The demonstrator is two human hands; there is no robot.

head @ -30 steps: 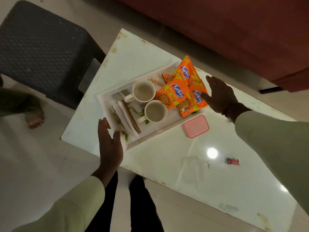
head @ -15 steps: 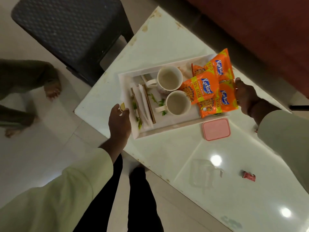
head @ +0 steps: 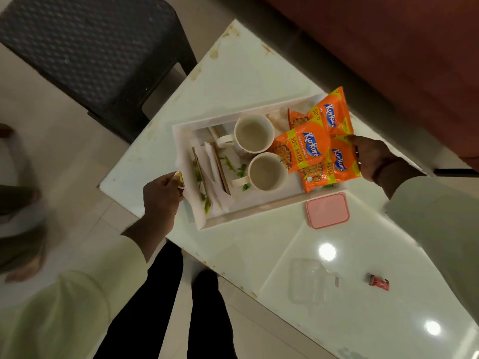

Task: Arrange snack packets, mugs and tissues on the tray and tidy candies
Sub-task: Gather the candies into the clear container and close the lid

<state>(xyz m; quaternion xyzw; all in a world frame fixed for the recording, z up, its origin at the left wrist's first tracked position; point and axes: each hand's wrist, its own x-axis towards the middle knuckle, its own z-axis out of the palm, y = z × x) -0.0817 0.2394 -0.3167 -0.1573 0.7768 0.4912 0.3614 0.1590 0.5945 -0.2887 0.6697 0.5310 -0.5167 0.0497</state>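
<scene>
Both hands grip the white tray (head: 248, 215), the left hand (head: 162, 195) curled round its gold handle (head: 179, 176), the right hand (head: 370, 158) clasping the opposite end. Over the white bench (head: 246, 73), the tray carries three orange snack packets (head: 303, 149), two mugs (head: 254, 137) and folded tissues (head: 211, 164). A pink lid (head: 328, 210) lies just beside the tray, a red candy (head: 379, 282) well apart

Glossy plastic snack packets (head: 305, 149), polished white table (head: 246, 81) (glare at five o'clock), matt dimpled stool (head: 90, 47) at ten o'clock.
</scene>
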